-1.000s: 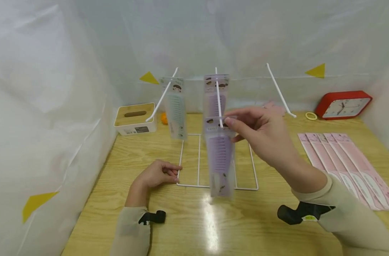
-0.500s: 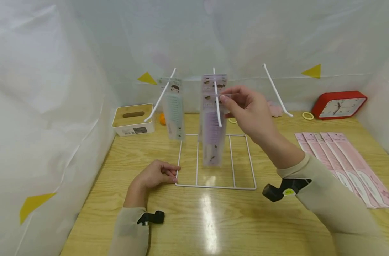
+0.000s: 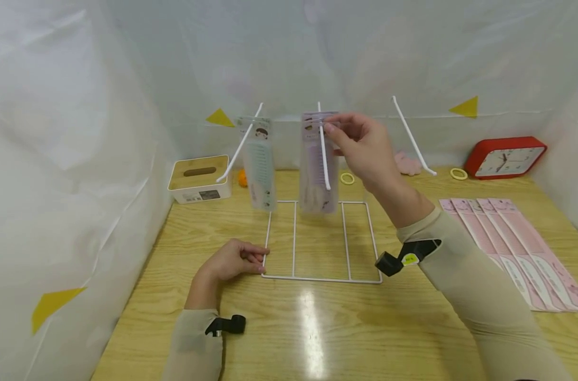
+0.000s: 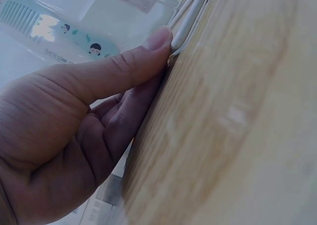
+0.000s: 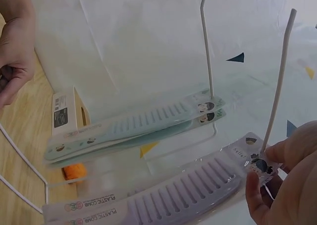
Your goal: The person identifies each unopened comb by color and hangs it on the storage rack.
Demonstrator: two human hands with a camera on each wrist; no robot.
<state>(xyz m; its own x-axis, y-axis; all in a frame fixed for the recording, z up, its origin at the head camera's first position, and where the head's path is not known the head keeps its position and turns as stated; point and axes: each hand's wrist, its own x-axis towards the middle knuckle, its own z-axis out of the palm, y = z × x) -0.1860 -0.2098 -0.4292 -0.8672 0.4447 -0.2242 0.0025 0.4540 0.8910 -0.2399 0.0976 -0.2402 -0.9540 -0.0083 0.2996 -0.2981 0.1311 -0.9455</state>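
My right hand (image 3: 362, 145) pinches the top of a packaged purple comb (image 5: 188, 190), which hangs on the middle prong (image 3: 324, 153) of a white wire rack. Behind it on the same prong is more purple comb packaging. Packaged green combs (image 3: 260, 166) hang from the left prong (image 3: 234, 156); the right wrist view shows two of them. Down at the table, my left hand (image 3: 234, 259) grips the front left corner of the rack's wire base (image 3: 322, 279) between thumb and fingers. In the left wrist view its thumb (image 4: 158, 39) presses on the white wire.
The right prong (image 3: 412, 135) carries nothing. Several pink packaged combs (image 3: 517, 254) lie fanned on the table at right. Along the back stand a tissue box (image 3: 200, 180), an orange object (image 3: 242, 178), yellow rings (image 3: 458, 174), a pink object (image 3: 406, 164) and a red clock (image 3: 507, 157).
My right hand has moved up and back along the middle prong, sliding the purple comb from near the tip toward the other purple packaging. My left hand stays on the base.
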